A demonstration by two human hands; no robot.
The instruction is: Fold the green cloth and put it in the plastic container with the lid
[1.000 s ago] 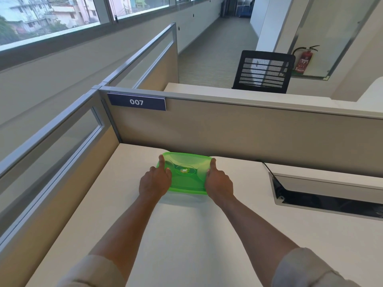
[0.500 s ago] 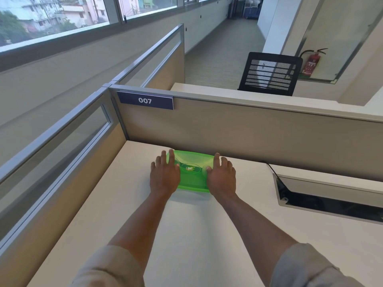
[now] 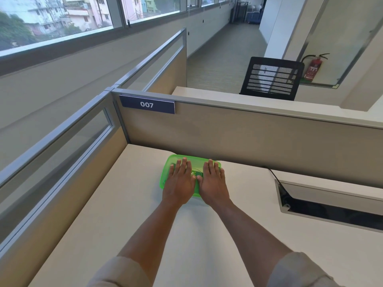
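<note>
Our flat left hand [image 3: 179,183] and right hand [image 3: 213,184] cover most of the translucent green plastic container lid [image 3: 169,167], so we cannot read its centre logo or see any cloth beneath. The picture's lower edge cuts off both beige sleeves.

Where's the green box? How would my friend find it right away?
Find the desk under the blue 007 sign. At its far edge, against the beige divider wall, sits the green box with its lid on. It's the only bright green thing there, and both hands, left hand and right hand, lie flat on top.
</note>
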